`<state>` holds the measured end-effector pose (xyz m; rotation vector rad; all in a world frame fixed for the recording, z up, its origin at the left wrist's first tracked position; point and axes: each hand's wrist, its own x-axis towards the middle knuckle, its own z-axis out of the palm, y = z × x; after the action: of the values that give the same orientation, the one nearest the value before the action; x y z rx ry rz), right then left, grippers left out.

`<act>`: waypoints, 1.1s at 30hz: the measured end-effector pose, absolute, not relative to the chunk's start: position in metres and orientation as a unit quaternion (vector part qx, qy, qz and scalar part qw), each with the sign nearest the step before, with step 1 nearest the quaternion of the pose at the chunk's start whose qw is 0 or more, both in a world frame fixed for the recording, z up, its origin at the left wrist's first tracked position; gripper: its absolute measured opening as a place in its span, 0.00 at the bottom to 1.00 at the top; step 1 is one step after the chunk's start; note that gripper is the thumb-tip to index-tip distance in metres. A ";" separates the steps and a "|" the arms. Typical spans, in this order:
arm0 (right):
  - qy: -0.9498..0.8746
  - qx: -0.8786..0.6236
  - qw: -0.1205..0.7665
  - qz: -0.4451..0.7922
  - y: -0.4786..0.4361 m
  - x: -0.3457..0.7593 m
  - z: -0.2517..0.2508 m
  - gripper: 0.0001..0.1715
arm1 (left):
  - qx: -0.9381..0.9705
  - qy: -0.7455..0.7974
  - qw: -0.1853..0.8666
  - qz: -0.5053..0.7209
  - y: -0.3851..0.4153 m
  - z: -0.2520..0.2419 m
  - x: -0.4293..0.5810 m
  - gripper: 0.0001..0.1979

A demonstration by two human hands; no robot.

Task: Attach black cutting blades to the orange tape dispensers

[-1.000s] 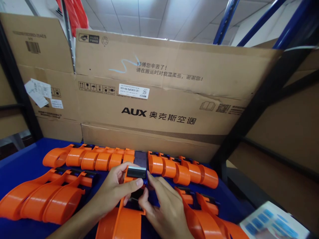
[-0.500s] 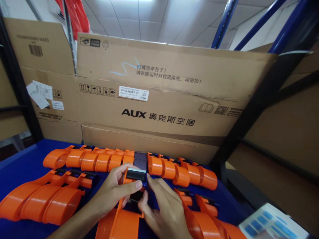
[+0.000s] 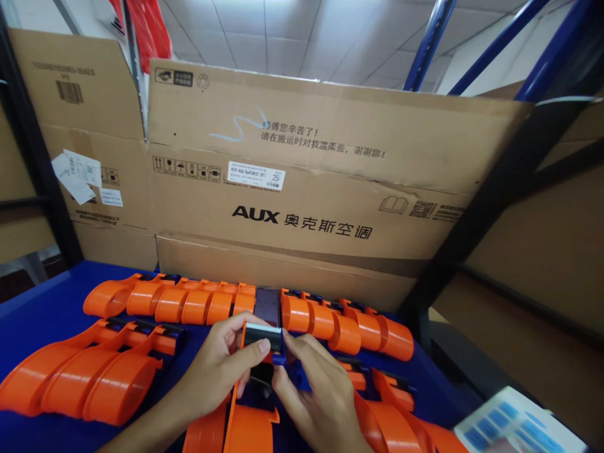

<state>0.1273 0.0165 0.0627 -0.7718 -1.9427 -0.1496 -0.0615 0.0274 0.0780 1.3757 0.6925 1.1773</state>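
Between the hands, the left hand (image 3: pixel 219 360) gripped an orange tape dispenser (image 3: pixel 255 340) below its serrated blade (image 3: pixel 264 328); the right hand (image 3: pixel 321 390) curled against its blue side piece (image 3: pixel 279 359), grip unclear, apparently fitting it; alignment then seemed needed.

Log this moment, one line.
left hand: holding orange plastic tape dispenser | right hand: at its blue plastic side piece | behind: brown cardboard panel

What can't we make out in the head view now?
All head view:
Held dispenser: left side partly covered by left hand.
Orange loop below: cut off by bottom edge; left hand hides whether it joins the dispenser.
White label: fine print too small.
White sheet: print blurred, lower part cut off by bottom edge.
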 end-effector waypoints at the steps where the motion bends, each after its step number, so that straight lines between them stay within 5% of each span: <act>1: -0.806 -0.313 0.498 -0.067 0.016 0.128 0.062 0.20 | 0.586 0.292 0.568 0.499 0.027 0.078 -0.062 0.08; 10: -0.819 -0.300 0.479 -0.096 0.020 0.133 0.062 0.20 | 0.587 0.286 0.572 0.497 0.029 0.077 -0.061 0.09; 22: -0.646 -0.474 0.586 0.121 0.019 0.144 0.076 0.12 | 0.478 0.241 0.629 0.563 0.034 0.084 -0.075 0.11; 33: -0.713 -0.623 0.310 0.081 0.037 0.144 0.066 0.12 | 0.445 0.251 0.661 0.550 0.053 0.081 -0.089 0.15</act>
<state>0.1437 0.0372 0.0663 -1.6454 -1.8840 0.2133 -0.0886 0.0534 0.0808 1.0065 0.5680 1.2446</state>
